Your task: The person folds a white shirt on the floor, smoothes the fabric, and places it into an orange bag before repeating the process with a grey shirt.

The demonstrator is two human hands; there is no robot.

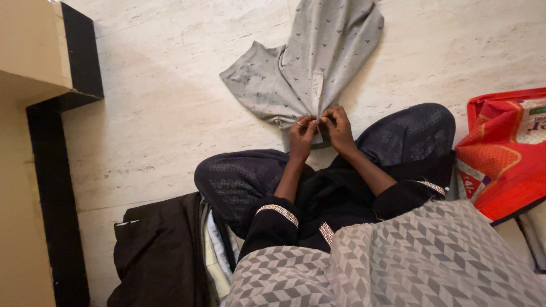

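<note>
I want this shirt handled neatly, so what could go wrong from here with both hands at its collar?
The grey shirt lies twisted and bunched on the floor, so it may crease or end up lopsided. The left hand and right hand both pinch one small spot by the placket, so a hard tug could strain it. The pile of clothes sits close behind the knee and could topple if the person shifts.

Both hands, left (301, 133), right (339, 128), pinch grey shirt (310, 68) placket.
</note>
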